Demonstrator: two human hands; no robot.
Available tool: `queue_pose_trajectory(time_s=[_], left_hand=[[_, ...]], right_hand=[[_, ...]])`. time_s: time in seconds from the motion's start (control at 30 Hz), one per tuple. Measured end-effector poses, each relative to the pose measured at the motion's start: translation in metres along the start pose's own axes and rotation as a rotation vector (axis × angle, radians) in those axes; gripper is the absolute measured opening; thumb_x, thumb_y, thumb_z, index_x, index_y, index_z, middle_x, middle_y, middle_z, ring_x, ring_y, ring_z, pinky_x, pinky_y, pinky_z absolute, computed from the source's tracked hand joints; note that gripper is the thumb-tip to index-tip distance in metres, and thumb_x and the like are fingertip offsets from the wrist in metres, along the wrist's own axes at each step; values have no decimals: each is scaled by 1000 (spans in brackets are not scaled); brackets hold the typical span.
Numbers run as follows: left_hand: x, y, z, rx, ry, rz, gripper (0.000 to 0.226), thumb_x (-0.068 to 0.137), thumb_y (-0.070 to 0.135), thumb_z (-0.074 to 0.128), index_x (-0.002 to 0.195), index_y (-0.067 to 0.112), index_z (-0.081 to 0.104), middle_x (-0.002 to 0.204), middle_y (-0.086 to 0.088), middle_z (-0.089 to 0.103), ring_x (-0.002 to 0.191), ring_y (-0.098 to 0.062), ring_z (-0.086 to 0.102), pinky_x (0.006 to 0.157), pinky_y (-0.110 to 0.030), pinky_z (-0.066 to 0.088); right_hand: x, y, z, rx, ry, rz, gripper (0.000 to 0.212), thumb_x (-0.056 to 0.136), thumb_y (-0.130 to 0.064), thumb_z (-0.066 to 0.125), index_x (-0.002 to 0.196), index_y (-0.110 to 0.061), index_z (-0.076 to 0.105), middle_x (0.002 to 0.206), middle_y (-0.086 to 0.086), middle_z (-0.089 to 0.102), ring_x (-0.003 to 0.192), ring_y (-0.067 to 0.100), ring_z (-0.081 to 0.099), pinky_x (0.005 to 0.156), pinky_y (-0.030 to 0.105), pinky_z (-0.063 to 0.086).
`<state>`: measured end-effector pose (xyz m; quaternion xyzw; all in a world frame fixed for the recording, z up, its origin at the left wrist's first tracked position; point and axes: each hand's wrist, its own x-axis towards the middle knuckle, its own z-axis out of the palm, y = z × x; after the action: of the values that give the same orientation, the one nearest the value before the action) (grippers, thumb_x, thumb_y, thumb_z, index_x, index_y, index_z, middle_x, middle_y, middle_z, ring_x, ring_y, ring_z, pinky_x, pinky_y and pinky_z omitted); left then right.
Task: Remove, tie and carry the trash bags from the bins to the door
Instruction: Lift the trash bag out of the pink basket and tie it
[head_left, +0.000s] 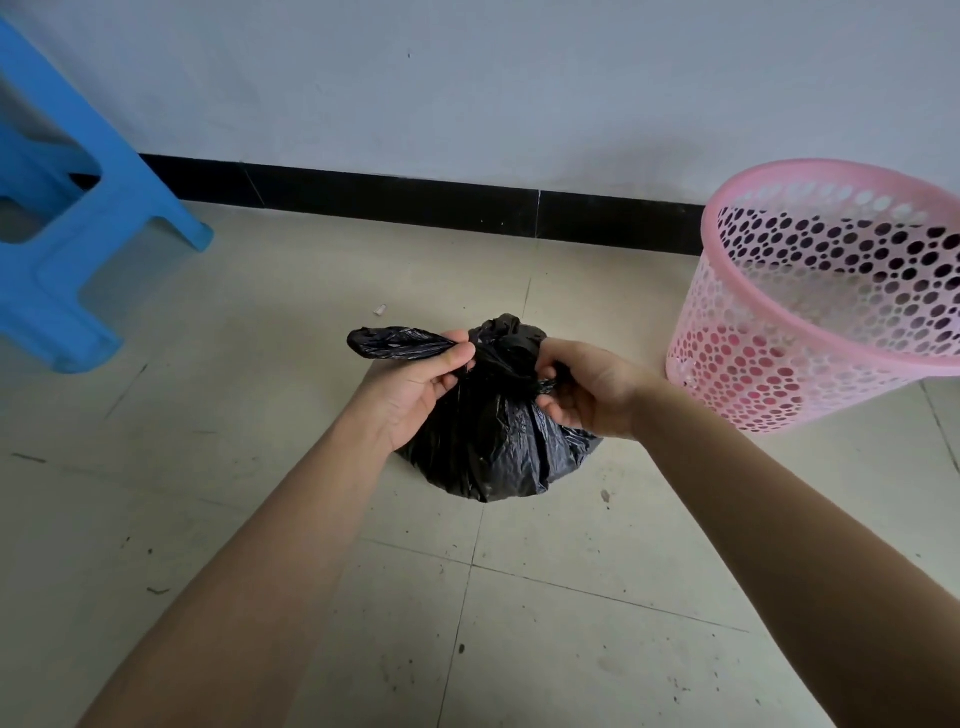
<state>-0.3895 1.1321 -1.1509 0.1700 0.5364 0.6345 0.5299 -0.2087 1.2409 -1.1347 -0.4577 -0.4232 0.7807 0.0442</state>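
A black bag sits on the tiled floor at the centre, its neck bunched. The left hand, at 9 o'clock of the knot, pinches one flap of the bag, which sticks out toward 10 o'clock. The right hand, at 3 o'clock, pinches the other end. A pink bin stands at 2 o'clock, a blue stool at 10 o'clock.

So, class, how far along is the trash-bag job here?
Done: the black bag is out of the pink bin, on the floor beside it. In hand: the left hand and right hand each pinch a bag end, tying the knot. Left: tightening it, then carrying it to the door.
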Motion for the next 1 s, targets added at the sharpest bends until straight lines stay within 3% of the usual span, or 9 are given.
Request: queue_pose_trajectory(time_s=[0.17, 0.27, 0.33, 0.4, 0.47, 0.53, 0.63, 0.83, 1.0], left_hand=[[-1, 3, -4, 78, -89, 23, 17, 66, 2, 76, 76, 16, 75, 77, -2, 72, 74, -16, 68, 75, -26, 50], [-1, 8, -8, 167, -147, 32, 21, 67, -1, 79, 74, 18, 75, 78, -2, 71, 78, -17, 68, 82, -32, 50], [-1, 11, -11, 234, -180, 35, 23, 68, -3, 82, 75, 18, 74, 80, -2, 71, 82, -18, 68, 86, -35, 50], [-2, 15, -11, 299, -229, 31, 23, 68, -2, 82, 77, 16, 72, 83, -3, 71, 88, -21, 68, 89, -37, 52], [-5, 19, -8, 336, -272, 28, 20, 67, 0, 78, 79, 14, 70, 84, -4, 70, 88, -20, 69, 85, -32, 55], [-8, 22, -4, 367, -298, 31, 20, 67, 0, 77, 78, 14, 70, 81, -4, 69, 84, -18, 69, 80, -27, 56], [-9, 23, -2, 395, -324, 45, 20, 68, -2, 77, 78, 13, 67, 78, -2, 66, 78, -15, 66, 79, -24, 55], [-7, 10, -14, 381, -223, 117, 31, 60, 8, 90, 74, 22, 66, 86, -5, 65, 87, -21, 63, 85, -32, 53], [-5, -6, 6, 558, 199, 402, 28, 58, 4, 81, 71, 20, 62, 72, -2, 68, 66, -18, 62, 65, -31, 49]], right_hand=[[-2, -5, -11, -19, 1, 5, 14, 92, -11, 55, 78, -9, 56, 59, 11, 60, 43, 15, 60, 39, 20, 51], [-8, -14, -27, -220, -41, -110, 25, 93, -23, 64, 105, -1, 66, 87, 18, 71, 60, 17, 65, 46, 22, 51], [-8, -24, -34, -424, 69, -308, 33, 92, -32, 66, 117, -11, 67, 111, 12, 71, 76, 15, 63, 64, 27, 51], [-6, -35, -35, -537, 186, -524, 36, 91, -25, 68, 126, -24, 63, 122, 1, 65, 100, 13, 61, 88, 31, 50], [-3, -41, -31, -640, 21, -578, 48, 88, -15, 69, 132, -32, 60, 136, -5, 56, 123, 11, 53, 104, 35, 42], [0, -40, -24, -797, -173, -482, 54, 86, -17, 69, 135, -37, 57, 146, -9, 50, 135, 10, 45, 114, 38, 32], [1, -31, -15, -923, -260, -402, 44, 92, -20, 67, 135, -29, 59, 133, -12, 63, 121, 7, 59, 113, 39, 39], [5, -16, -11, -937, -154, -464, 19, 91, -30, 69, 110, -30, 72, 103, -17, 73, 96, 1, 66, 100, 33, 47], [5, -11, -7, -858, -171, -474, 17, 92, -27, 70, 107, -22, 74, 99, -4, 76, 95, 14, 70, 94, 30, 52]])
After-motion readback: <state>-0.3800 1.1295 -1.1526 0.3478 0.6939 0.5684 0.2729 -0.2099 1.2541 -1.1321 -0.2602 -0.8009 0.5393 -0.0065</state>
